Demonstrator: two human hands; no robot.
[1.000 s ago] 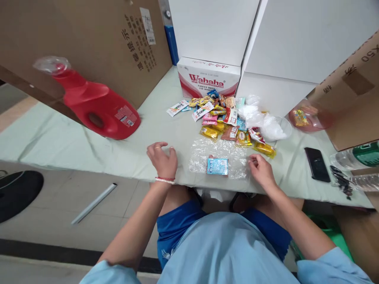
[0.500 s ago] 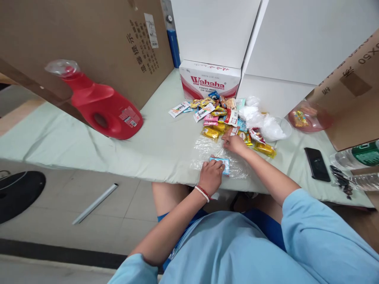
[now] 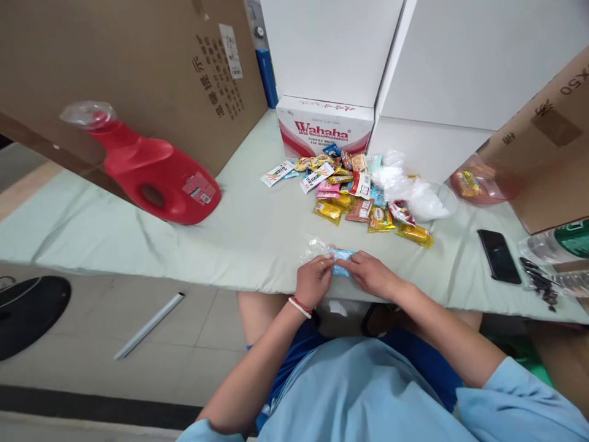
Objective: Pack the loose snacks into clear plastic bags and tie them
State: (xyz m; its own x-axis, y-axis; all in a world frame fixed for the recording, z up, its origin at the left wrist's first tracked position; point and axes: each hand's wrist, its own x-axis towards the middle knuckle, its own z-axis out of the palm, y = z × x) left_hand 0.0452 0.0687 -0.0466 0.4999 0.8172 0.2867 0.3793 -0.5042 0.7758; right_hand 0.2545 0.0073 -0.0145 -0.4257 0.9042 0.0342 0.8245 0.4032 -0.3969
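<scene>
At the table's front edge, a small light-blue packet (image 3: 341, 268) lies between my two hands. My left hand (image 3: 315, 281) is closed, its fingertips at the packet's left end, where crumpled clear plastic film (image 3: 315, 247) sticks out. From the other side my right hand (image 3: 375, 276) reaches over the packet, fingers bent and pressing on its right part. Some of the film is hidden under my fingers. Beyond my hands lie a brown snack packet (image 3: 359, 210), yellow snack packets (image 3: 327, 211) and several other small wrapped snacks.
A red detergent bottle (image 3: 161, 175) stands at the left, before a large cardboard box (image 3: 138, 73). A Wahaha carton (image 3: 326, 127) is behind the snacks. White plastic bags (image 3: 416, 193), a red bowl (image 3: 481, 181), a phone (image 3: 499, 256) and a clear bottle (image 3: 538, 248) are at the right.
My right hand has come back from beside the brown packet to the blue packet. The film, spread flat before, is now gathered around the blue packet, with a crumpled part at the left.
</scene>
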